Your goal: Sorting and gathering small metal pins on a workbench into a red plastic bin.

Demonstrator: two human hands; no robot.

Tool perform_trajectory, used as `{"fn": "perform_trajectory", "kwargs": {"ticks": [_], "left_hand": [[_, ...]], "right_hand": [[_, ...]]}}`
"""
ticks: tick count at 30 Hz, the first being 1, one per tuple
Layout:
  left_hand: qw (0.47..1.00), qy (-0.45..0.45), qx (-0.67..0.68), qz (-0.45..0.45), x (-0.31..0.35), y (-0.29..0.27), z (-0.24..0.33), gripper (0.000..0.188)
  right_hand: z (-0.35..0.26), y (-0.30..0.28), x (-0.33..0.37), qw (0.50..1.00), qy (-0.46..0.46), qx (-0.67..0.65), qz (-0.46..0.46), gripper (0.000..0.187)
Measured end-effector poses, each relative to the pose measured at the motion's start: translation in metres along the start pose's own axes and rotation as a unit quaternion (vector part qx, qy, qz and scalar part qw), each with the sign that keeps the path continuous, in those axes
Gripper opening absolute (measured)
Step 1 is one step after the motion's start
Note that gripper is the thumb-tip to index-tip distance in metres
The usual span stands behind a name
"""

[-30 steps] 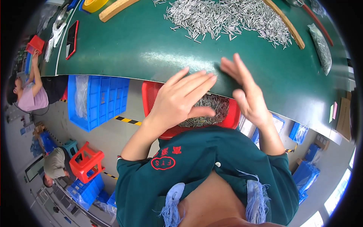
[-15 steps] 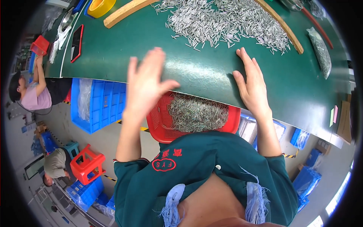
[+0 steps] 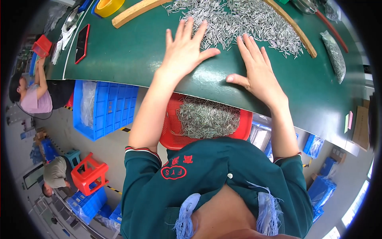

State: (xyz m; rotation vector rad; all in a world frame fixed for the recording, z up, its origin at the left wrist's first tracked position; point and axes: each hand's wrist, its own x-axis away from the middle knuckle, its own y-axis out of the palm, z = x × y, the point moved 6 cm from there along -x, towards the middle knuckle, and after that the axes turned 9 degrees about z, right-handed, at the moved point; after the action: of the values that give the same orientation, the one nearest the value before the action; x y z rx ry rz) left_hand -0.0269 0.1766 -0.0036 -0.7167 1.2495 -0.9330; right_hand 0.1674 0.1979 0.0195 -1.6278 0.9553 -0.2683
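A wide heap of small silvery metal pins [image 3: 238, 20] lies on the green tabletop [image 3: 119, 59]. My left hand [image 3: 184, 51] is open with spread fingers, its fingertips at the near left edge of the heap. To its right, my right hand [image 3: 256, 71] is also open, thumb apart, fingertips at the heap's near edge. Neither hand grips anything. Below the table edge, against my body, sits a red plastic basket [image 3: 169, 119] with more metal pins [image 3: 209, 117] inside.
Wooden bars [image 3: 137, 12] flank the heap, the right one [image 3: 296, 30] slanting. A red-edged phone [image 3: 82, 44] and a yellow ring [image 3: 108, 7] lie at left, a filled clear bag [image 3: 333, 55] at right. Below the table stands a blue crate [image 3: 113, 107]. Two people work at left.
Both hands have moved away from my body, toward the heap. My left hand went forward and right from near the table edge; my right hand went slightly forward. Both stay open.
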Motion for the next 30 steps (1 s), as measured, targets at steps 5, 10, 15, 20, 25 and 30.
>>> {"fn": "perform_trajectory", "kwargs": {"ticks": [5,10,15,20,25,30], "left_hand": [[0.992,0.091,0.084,-0.001,0.009,0.001,0.037,0.079],[0.993,0.072,0.069,-0.057,0.043,-0.02,0.058,0.073],[0.995,0.033,0.062,-0.076,0.076,-0.035,0.067,0.073],[0.996,0.01,0.041,-0.081,0.089,-0.04,0.066,0.08],[0.997,-0.012,0.013,-0.08,0.079,-0.041,0.045,0.092],[0.998,0.015,-0.016,-0.056,0.072,-0.036,0.033,0.106]], "right_hand": [[0.008,0.018,-0.008,0.999,-0.019,0.021,-0.026,0.106],[-0.016,0.017,0.017,0.997,-0.059,0.032,-0.026,0.109],[-0.04,0.012,0.042,0.996,-0.072,0.029,-0.033,0.111],[-0.052,0.009,0.053,0.996,-0.07,0.005,-0.045,0.113],[-0.041,-0.001,0.062,0.998,-0.046,-0.016,-0.03,0.11],[-0.027,-0.002,0.072,0.997,-0.02,0.066,-0.026,0.102]]}}
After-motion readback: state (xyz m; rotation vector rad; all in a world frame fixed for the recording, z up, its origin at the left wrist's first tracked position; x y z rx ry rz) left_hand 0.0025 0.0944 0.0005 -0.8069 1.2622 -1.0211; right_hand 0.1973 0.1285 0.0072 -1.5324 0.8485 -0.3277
